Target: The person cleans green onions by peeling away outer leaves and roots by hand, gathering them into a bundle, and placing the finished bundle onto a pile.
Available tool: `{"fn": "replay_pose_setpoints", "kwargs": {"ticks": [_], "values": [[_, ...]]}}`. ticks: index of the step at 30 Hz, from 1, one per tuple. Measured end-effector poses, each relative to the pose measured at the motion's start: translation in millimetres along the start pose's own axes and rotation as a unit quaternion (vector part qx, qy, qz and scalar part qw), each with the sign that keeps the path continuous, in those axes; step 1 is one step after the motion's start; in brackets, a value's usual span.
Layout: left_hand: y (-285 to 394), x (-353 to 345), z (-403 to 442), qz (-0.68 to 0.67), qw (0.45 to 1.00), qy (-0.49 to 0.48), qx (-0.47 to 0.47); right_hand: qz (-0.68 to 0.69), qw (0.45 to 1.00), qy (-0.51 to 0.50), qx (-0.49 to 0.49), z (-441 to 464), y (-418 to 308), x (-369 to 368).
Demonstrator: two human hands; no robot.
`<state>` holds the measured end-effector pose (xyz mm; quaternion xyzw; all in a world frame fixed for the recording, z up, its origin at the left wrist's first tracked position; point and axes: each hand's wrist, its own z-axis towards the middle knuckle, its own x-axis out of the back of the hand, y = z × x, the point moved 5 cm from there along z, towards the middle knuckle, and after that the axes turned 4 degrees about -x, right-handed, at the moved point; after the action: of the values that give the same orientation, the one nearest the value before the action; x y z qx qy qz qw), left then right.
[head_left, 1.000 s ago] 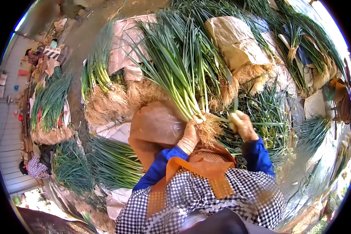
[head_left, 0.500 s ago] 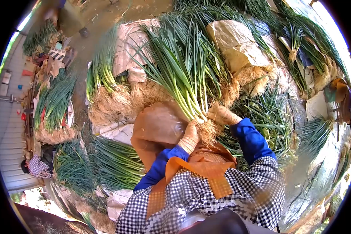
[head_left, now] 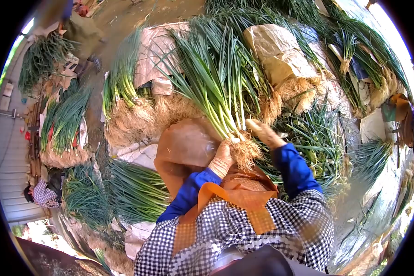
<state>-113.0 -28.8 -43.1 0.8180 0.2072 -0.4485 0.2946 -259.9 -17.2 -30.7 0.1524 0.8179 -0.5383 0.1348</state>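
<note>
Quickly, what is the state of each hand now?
Left hand: closed, holding a shaggy-rooted bunch of long, green-and-white leafy stalks.
Right hand: near the bunch's base; open or closed, cannot be told.

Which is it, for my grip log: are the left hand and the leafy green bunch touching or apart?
Touching. The head view shows the left hand gripping the leafy green bunch at its pale base, beside the tangled roots.

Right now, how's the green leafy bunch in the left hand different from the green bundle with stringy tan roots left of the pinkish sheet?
The leafy bunch is gripped by the left hand; the bundle lies untouched. The bunch's roots make a small tuft; the bundle's, a wide mass. Both have green leaves.
</note>
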Motion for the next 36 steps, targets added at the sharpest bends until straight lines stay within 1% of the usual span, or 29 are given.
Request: {"fn": "replay_pose_setpoints", "kwargs": {"ticks": [1, 2, 4, 5, 6, 7, 9, 10, 11, 12, 13, 14, 15, 16, 17, 19, 21, 22, 23, 24, 25, 27, 28, 29, 31, 32, 33, 35, 36], "values": [[-0.4, 4.7, 1.6, 0.003, 1.000, -0.002, -0.005, -0.226, 0.971, 0.081, 0.000, 15.0, -2.9, -16.9], [0.0, 7.8, 3.1, -0.028, 0.999, 0.000, -0.015, -0.241, 0.968, 0.053, 0.044, 27.9, 6.3, -19.1], [7.3, -2.4, -2.1, -0.058, 0.997, -0.007, -0.056, -0.238, 0.963, 0.091, 0.092, 58.6, 38.7, -3.0], [11.3, -9.9, -7.7, -0.061, 0.996, -0.005, -0.063, -0.221, 0.958, 0.155, 0.095, 64.0, 47.3, 11.0], [15.6, -15.6, -12.4, -0.061, 0.996, -0.005, -0.057, -0.004, 0.979, 0.182, 0.092, 47.9, 33.1, 7.3], [19.8, -20.4, -18.6, -0.061, 0.997, -0.006, -0.050, -0.015, 0.976, 0.213, 0.030, 48.6, 54.7, 45.5], [31.7, -17.5, -22.3, -0.038, 0.997, 0.024, -0.060, 0.061, 0.971, 0.230, 0.029, 16.1, 24.6, 45.0], [33.1, -10.7, -16.1, 0.007, 0.998, -0.003, -0.057, 0.037, 0.980, 0.196, -0.002, 9.6, 10.1, 31.2], [26.2, 6.2, -8.2, 0.013, 0.999, 0.016, -0.037, 0.015, 0.986, 0.164, -0.037, -0.4, 1.8, 12.5], [19.4, 23.1, -0.5, 0.018, 0.999, 0.034, -0.018, 0.026, 0.995, 0.078, -0.051, -7.0, -11.5, -14.8], [18.1, 17.9, -1.2, 0.019, 1.000, 0.004, -0.006, -0.063, 0.996, 0.066, -0.010, -0.8, -18.1, -35.4], [15.4, 29.4, 3.6, 0.011, 1.000, 0.008, -0.001, 0.105, 0.992, 0.066, -0.016, 0.7, -11.7, -65.4], [14.9, 41.4, 9.0, 0.003, 1.000, 0.013, 0.001, 0.269, 0.961, 0.061, -0.023, -2.7, -3.5, -88.0], [29.3, 29.2, -2.3, 0.067, 0.997, -0.006, -0.041, -0.098, 0.982, 0.088, 0.136, -1.7, -7.1, -83.5], [39.1, 12.9, -17.9, 0.028, 0.999, 0.004, -0.031, -0.445, 0.844, 0.100, 0.281, -0.3, -7.0, -90.6], [71.3, -8.2, -76.1, 0.163, 0.978, -0.037, -0.122, -0.602, 0.701, 0.069, 0.377, -35.4, -50.9, -149.6], [102.0, -51.1, -129.5, 0.232, 0.964, -0.112, -0.060, -0.728, 0.569, 0.050, 0.380, -31.9, -40.4, -176.5], [108.7, -46.6, -150.6, 0.271, 0.956, -0.090, -0.059, -0.771, 0.588, -0.014, 0.246, -39.3, -46.7, -197.4], [117.7, -40.7, -178.3, 0.297, 0.950, -0.041, -0.084, -0.777, 0.571, -0.079, 0.253, -57.6, -57.6, -222.4], [124.1, -33.6, -207.7, 0.264, 0.964, -0.019, -0.015, -0.696, 0.623, -0.143, 0.327, -66.4, -57.5, -237.1], [134.7, 0.5, -227.2, 0.293, 0.953, -0.006, -0.079, -0.599, 0.666, -0.206, 0.393, -74.7, -58.9, -250.3], [141.1, -25.8, -292.9, 0.164, 0.974, 0.052, -0.150, -0.516, 0.637, -0.276, 0.501, -89.8, -67.1, -287.6], [143.7, -20.8, -320.6, 0.208, 0.964, 0.043, -0.159, -0.530, 0.589, -0.306, 0.527, -88.8, -47.0, -293.6], [144.3, -13.0, -349.9, 0.251, 0.952, 0.038, -0.169, -0.509, 0.612, -0.330, 0.507, -92.9, -46.1, -307.5], [132.4, -14.6, -402.5, 0.158, 0.954, 0.081, -0.241, -0.482, 0.559, -0.341, 0.582, -88.7, -19.2, -320.5], [126.5, -5.0, -433.5, 0.175, 0.942, 0.150, -0.243, -0.496, 0.609, -0.306, 0.538, -76.6, 1.4, -323.7], [124.8, 20.7, -453.2, 0.174, 0.942, 0.162, -0.235, -0.545, 0.580, -0.317, 0.515, -76.7, 8.5, -341.9], [111.9, 45.7, -497.9, 0.171, 0.938, 0.186, -0.238, -0.488, 0.529, -0.345, 0.602, -65.8, 27.0, -380.9], [106.8, 44.9, -523.7, 0.169, 0.902, 0.263, -0.297, -0.482, 0.523, -0.367, 0.600, -62.5, 39.6, -402.8]]}}
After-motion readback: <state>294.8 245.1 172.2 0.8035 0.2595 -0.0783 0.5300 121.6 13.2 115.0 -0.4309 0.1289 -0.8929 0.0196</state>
